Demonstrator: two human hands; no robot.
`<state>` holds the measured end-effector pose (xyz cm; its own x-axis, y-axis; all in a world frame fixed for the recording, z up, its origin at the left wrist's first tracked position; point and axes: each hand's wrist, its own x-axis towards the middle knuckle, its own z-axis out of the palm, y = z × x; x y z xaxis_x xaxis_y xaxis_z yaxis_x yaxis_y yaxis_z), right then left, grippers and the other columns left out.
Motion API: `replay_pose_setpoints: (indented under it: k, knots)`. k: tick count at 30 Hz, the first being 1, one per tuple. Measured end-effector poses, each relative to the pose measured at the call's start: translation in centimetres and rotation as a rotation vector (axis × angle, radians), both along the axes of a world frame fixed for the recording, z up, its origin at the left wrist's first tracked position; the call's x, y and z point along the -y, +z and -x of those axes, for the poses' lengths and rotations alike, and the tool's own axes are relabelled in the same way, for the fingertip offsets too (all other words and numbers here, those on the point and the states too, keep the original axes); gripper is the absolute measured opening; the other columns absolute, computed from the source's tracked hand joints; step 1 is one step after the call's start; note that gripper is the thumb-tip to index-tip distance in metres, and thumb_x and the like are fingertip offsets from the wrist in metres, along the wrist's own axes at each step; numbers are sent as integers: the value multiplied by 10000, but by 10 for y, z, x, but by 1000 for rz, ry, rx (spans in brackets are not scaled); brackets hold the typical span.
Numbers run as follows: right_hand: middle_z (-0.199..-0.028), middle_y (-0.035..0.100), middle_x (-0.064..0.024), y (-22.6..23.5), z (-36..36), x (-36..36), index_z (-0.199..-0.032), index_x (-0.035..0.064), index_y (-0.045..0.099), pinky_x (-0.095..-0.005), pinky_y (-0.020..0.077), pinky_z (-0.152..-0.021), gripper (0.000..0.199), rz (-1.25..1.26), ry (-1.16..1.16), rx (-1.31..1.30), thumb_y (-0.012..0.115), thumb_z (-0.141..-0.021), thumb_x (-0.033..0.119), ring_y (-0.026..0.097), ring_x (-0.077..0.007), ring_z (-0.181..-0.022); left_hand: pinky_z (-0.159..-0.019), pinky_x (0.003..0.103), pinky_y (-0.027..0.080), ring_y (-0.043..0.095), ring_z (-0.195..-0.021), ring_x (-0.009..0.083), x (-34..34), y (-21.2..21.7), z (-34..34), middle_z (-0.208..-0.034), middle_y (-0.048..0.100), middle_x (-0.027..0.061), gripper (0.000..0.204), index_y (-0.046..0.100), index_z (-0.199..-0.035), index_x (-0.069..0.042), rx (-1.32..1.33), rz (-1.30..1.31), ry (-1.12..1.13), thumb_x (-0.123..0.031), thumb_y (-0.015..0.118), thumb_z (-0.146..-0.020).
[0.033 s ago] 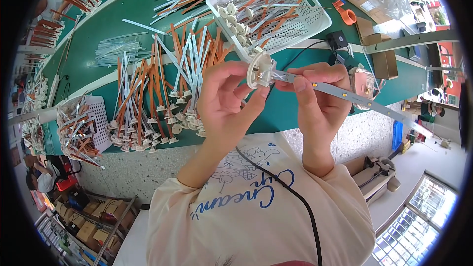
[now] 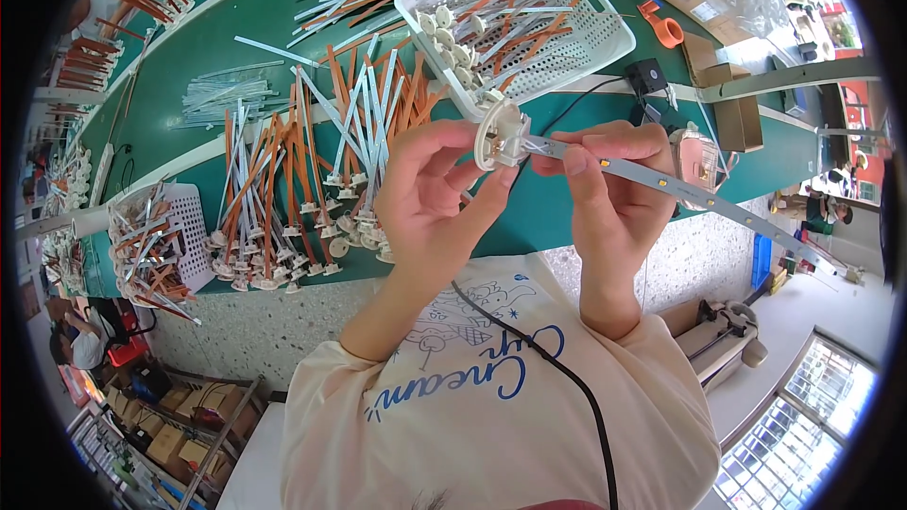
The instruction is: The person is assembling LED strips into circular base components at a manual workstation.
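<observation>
My left hand [image 2: 430, 194] grips the rim of a round white plastic lamp base [image 2: 494, 135] between thumb and fingers. The base stands on edge, and a small clip-like part juts from its right side. From that part a narrow LED strip [image 2: 701, 194] with small yellow chips runs right and slants downward. My right hand [image 2: 616, 198] pinches the strip close to the base, thumb on the near face. A few thin wires show at the joint. Both hands are raised over the table's front edge.
On the green table [image 2: 179, 66] lie piles of orange and white strips with white bases [image 2: 274, 269]. A white perforated basket [image 2: 605, 42] holds more. Orange tape [image 2: 669, 33], a black adapter [image 2: 646, 76] and cardboard boxes [image 2: 737, 123] stand at right. A black cable [image 2: 567, 378] crosses my shirt.
The strip's far right end has dipped slightly. Both hands keep their hold in nearly the same place.
</observation>
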<state>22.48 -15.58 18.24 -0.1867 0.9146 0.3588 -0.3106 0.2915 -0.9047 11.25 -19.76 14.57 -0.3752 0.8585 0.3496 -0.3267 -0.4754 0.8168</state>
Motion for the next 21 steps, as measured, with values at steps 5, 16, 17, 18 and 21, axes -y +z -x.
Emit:
replay_pose_setpoints:
  k: [5, 16, 17, 18, 21]
  knots:
    - [-817, 532, -115, 4, -6, 0, -861, -29, 453, -303, 467, -742, 162, -58, 92, 54, 531, -734, -93, 575, -175, -775, -763, 289, 480, 547, -881, 190, 5, 2, -1, -922, 511, 123, 351, 435, -973, 42, -73, 17, 106, 146, 571, -667]
    - [-768, 538, -124, 9, -1, 6, -839, -22, 450, -334, 480, -746, 166, -119, 46, 129, 529, -723, -111, 574, -165, -705, -675, 254, 498, 568, -842, 205, 4, 6, -7, -901, 533, 150, 355, 490, -934, 52, -179, -144, 338, 166, 604, -618]
    - [-769, 539, -124, 8, 0, 5, -840, -21, 447, -334, 478, -749, 169, -133, 41, 120, 527, -724, -114, 573, -161, -698, -675, 254, 498, 568, -842, 205, 4, 6, -7, -901, 533, 150, 355, 490, -934, 52, -180, -144, 339, 166, 604, -618]
    - [-770, 540, -124, 7, 1, 4, -841, -21, 443, -335, 476, -752, 172, -147, 37, 111, 525, -724, -117, 571, -158, -691, -678, 249, 497, 568, -842, 200, 4, 4, -7, -909, 534, 150, 350, 492, -933, 51, -161, -112, 332, 163, 603, -621]
    - [-776, 540, -124, -2, 3, 1, -839, -20, 438, -311, 488, -724, 162, -78, 57, -38, 523, -732, -106, 571, -148, -706, -689, 250, 495, 565, -850, 191, 4, 4, -4, -938, 533, 155, 349, 493, -954, 53, -148, -42, 276, 152, 598, -636]
